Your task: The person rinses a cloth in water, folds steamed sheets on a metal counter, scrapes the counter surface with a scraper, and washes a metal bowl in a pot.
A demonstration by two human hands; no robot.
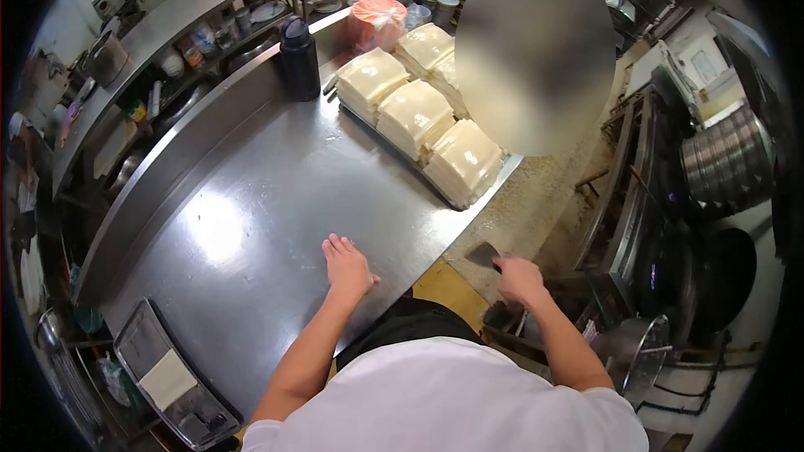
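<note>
My right hand (521,279) is closed around the dark handle of a scraper (482,255), held off the table's near right edge above the floor. The scraper's flat grey blade points away to the left. My left hand (347,267) is over the steel table (276,201) near its front edge, with its fingers stretched out and nothing in it. I cannot tell whether its palm touches the surface. Ahead, several square stacks of pale, shiny sheets (416,115) stand on a metal tray (435,188).
A dark bottle (299,59) stands at the table's back, near an orange-and-white bag-covered tub (378,23). At lower left, a dark tray (144,331) holds a pale sheet (168,379). A blurred area hides part of the far right side. Cooking equipment (727,159) lines the right.
</note>
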